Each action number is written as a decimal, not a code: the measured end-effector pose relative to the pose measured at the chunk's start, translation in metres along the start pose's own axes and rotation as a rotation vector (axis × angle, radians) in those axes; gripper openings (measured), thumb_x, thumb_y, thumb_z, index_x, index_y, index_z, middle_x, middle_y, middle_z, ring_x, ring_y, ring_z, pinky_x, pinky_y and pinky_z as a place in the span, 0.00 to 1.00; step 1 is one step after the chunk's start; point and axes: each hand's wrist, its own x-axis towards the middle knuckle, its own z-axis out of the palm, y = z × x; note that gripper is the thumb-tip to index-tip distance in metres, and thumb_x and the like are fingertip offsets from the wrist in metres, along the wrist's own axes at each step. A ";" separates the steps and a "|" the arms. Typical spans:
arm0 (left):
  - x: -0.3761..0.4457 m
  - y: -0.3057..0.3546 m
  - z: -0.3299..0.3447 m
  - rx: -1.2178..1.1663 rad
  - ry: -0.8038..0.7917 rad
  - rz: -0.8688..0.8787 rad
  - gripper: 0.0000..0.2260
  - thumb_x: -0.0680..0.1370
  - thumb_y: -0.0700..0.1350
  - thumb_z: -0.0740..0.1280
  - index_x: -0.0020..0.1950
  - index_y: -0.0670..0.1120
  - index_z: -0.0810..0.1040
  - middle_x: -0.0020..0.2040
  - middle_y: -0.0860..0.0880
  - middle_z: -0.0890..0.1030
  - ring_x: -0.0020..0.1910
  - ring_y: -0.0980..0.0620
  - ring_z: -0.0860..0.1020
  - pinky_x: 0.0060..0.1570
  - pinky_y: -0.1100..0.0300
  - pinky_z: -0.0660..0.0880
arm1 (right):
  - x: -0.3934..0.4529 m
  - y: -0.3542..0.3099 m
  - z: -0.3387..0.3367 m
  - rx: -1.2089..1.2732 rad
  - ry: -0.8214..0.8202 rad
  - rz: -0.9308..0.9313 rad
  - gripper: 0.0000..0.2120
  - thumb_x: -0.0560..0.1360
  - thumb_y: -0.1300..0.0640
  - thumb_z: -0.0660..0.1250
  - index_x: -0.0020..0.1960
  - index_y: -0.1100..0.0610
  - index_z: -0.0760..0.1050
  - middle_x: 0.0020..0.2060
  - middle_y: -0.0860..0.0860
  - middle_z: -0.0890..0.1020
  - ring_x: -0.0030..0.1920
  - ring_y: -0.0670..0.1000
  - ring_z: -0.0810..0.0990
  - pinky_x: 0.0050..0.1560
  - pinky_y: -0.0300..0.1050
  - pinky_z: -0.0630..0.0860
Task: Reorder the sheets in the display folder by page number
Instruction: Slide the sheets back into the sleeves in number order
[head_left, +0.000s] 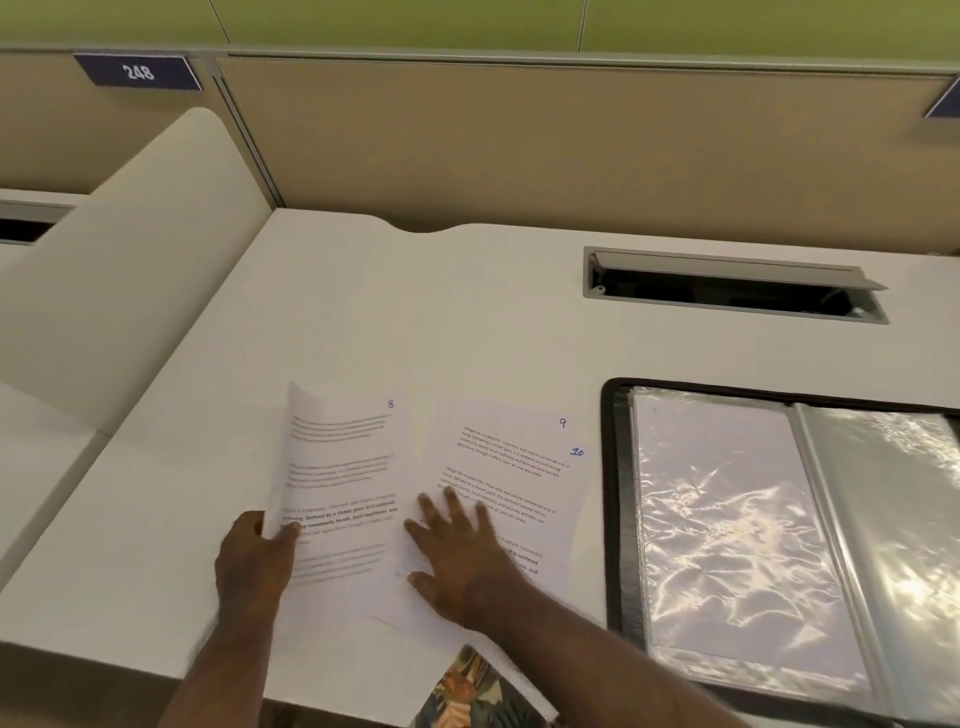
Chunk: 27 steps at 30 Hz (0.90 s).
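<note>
At lower centre, the left hand (254, 556) pinches sheet 8 (343, 467) by its edge while the right hand (457, 551) presses flat, fingers spread, on sheet 10 (519, 499).

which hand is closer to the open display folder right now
Right. The right hand lies flat on the sheets marked 9 and 10, just left of the display folder. The left hand grips the sheet marked 8, farther left.

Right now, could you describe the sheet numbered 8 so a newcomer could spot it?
On the white desk, left of the open display folder, lie loose printed sheets. Sheet 8 is the leftmost, its left edge curling up, pinched by the left hand, unlike flat sheets 9 and 10.
</note>
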 end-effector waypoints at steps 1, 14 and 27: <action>0.003 0.000 -0.005 -0.002 0.013 0.006 0.09 0.75 0.44 0.72 0.52 0.42 0.78 0.49 0.41 0.82 0.48 0.38 0.79 0.52 0.44 0.77 | -0.009 0.009 0.002 0.006 0.034 0.072 0.31 0.81 0.44 0.54 0.80 0.49 0.47 0.79 0.51 0.39 0.76 0.57 0.31 0.75 0.65 0.35; 0.016 0.055 -0.069 -0.157 0.175 0.183 0.12 0.76 0.46 0.73 0.55 0.41 0.78 0.51 0.39 0.82 0.45 0.39 0.79 0.47 0.45 0.77 | -0.050 0.035 0.027 -0.071 0.069 0.232 0.35 0.77 0.37 0.52 0.80 0.47 0.45 0.75 0.52 0.34 0.76 0.61 0.33 0.70 0.65 0.33; -0.057 0.148 -0.098 -0.359 -0.135 0.417 0.07 0.73 0.48 0.76 0.46 0.53 0.79 0.45 0.51 0.84 0.45 0.46 0.82 0.46 0.50 0.78 | -0.030 0.028 -0.019 0.486 0.162 0.268 0.38 0.77 0.33 0.55 0.79 0.44 0.43 0.79 0.45 0.41 0.78 0.48 0.37 0.78 0.54 0.42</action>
